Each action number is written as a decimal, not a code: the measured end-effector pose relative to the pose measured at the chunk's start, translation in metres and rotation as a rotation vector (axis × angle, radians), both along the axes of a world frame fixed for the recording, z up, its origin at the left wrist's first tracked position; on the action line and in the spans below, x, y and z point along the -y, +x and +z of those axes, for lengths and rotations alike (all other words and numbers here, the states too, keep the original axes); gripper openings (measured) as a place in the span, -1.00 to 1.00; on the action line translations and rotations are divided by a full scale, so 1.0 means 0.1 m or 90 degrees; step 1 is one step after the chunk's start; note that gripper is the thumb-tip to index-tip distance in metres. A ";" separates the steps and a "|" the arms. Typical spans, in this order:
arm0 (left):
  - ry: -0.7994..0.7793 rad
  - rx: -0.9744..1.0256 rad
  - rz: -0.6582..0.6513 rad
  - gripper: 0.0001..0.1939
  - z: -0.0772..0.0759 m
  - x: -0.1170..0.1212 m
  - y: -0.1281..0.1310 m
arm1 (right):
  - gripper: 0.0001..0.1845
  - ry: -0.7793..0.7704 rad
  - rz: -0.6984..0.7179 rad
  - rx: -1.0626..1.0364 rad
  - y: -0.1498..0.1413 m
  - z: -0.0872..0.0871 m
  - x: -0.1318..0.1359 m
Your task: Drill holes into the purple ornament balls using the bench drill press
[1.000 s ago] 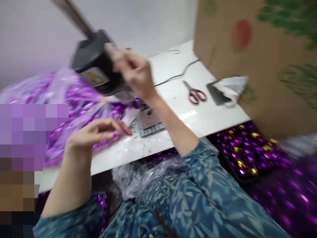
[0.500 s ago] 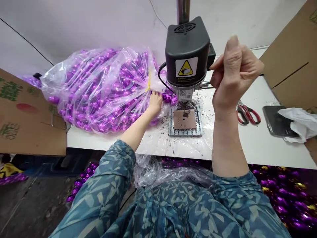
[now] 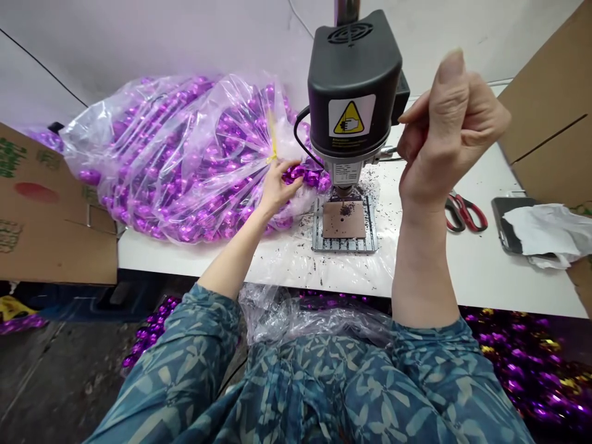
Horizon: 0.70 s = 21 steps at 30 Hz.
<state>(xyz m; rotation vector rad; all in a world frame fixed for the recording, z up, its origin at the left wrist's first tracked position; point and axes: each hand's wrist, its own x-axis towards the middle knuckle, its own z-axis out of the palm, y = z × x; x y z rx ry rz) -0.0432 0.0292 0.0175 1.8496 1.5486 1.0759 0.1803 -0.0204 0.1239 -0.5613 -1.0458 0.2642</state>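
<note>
Beads (image 3: 311, 177) in left hand (image 3: 276, 186), right hand (image 3: 446, 135) beside drill press (image 3: 354, 74)

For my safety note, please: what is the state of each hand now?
Left hand: partly curled at the purple balls; grip unclear.
Right hand: curled closed beside the drill press; anything held is hidden.

A workshop, shown by the bench drill press (image 3: 354, 86), dark shavings (image 3: 319, 250) and cardboard boxes (image 3: 55, 216)
</note>
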 end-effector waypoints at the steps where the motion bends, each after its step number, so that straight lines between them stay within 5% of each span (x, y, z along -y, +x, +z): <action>1: -0.028 0.131 0.008 -0.62 0.04 0.10 0.02 | -0.41 0.000 -0.006 0.000 0.00 0.00 0.00; 5: -0.236 0.581 -0.015 -0.65 0.12 0.41 0.13 | -0.43 -0.007 -0.010 -0.009 -0.01 0.01 -0.01; 9: -0.411 0.796 -0.018 -0.79 0.07 0.56 0.26 | -0.44 0.000 0.010 -0.027 -0.02 0.01 -0.02; 15: -0.454 0.777 -0.008 -0.60 -0.20 0.63 0.35 | -0.42 -0.010 0.054 -0.044 0.01 0.02 -0.02; 21: -0.277 0.594 -0.011 -0.43 -0.63 0.55 0.35 | -0.40 -0.008 0.059 -0.046 0.02 0.00 -0.04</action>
